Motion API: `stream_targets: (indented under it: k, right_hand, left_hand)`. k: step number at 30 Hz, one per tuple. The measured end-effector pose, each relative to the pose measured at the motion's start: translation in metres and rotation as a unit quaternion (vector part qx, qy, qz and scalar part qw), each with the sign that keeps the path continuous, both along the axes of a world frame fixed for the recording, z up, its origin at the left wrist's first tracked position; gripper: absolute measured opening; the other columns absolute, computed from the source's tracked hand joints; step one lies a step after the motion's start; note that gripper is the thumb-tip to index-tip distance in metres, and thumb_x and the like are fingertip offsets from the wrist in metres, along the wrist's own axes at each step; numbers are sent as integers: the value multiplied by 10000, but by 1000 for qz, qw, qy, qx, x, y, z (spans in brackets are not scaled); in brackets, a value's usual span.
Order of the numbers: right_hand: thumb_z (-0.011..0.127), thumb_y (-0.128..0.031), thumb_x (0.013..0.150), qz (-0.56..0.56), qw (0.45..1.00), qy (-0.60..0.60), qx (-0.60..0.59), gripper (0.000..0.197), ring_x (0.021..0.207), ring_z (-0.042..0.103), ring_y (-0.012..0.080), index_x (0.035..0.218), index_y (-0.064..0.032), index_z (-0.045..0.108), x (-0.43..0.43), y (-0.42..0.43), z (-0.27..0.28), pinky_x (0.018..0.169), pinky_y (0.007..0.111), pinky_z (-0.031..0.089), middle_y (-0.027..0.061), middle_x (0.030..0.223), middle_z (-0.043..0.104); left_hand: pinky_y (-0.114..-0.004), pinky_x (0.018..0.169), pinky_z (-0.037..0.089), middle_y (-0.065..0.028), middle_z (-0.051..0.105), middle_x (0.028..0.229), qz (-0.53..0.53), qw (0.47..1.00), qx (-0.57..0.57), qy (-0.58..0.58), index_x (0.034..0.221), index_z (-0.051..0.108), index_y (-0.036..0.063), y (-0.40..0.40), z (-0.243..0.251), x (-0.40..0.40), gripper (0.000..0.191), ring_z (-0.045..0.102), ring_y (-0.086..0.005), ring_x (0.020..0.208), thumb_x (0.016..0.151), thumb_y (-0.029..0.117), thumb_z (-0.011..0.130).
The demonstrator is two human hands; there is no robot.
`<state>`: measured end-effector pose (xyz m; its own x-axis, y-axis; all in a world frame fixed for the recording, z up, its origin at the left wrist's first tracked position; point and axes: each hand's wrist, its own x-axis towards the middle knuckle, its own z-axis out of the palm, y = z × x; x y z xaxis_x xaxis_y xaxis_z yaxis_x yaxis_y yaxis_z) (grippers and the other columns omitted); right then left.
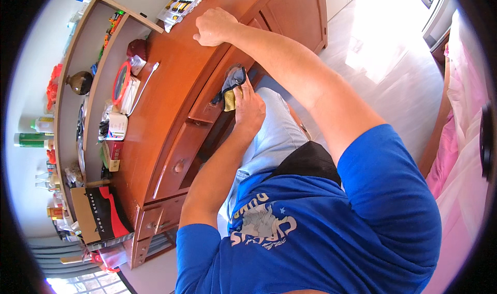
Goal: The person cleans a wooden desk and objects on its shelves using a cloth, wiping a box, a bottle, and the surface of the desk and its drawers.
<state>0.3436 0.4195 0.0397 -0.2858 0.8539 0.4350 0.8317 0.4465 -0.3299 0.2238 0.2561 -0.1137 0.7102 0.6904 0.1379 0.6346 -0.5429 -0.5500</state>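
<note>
My left hand [250,105] holds a folded cloth [234,79], grey-blue on one side and yellow on the other, with a dark border. The cloth lies against the front of a reddish-brown wooden drawer [204,109], beside a round worn-looking patch that it partly covers. Above the drawer, my right hand [215,26] rests at the front edge of the wooden desktop [171,84], its fingers curled into a fist. Nothing shows inside that fist. A white cable [144,87] lies on the desktop behind the cloth.
Along the back stands a wooden shelf unit [91,138] with a vase [80,82] and bottles. A black and red box [106,212] sits at the desk's left end, a pack of yellow-black items [179,7] at its right. Pink bedding [446,150] lies to my right.
</note>
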Motion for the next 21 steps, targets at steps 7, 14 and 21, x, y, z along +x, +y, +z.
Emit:
stream_targets:
  k: [7,14,21]
  right_hand:
    - [623,-380,954,6,1000,-4,-12,421,1028,709,392,987,14,770,-1,-5,3,957,479,540,233,1026,748]
    - [616,-383,956,-6,1000,0,-31,428,1094,694,402,1083,0,758,1,-6,8,979,499,539,237,1111,734]
    - [639,-411,930,-21,999,-23,-11,443,993,703,453,986,7,775,7,-3,8,920,517,559,278,1020,732]
  left_hand:
    - [-683,1174,238,-325,473,1437,90,995,-42,7,1019,760,-31,-28,-8,-28,316,371,-410,1434,948,214,574]
    - [-631,1192,272,-110,622,1009,45,996,-62,39,980,734,38,-37,-20,-116,230,538,-321,1203,928,190,570]
    - [-600,1192,300,-131,593,963,56,995,-79,0,958,696,21,-80,-22,-170,213,550,-353,1192,979,203,586]
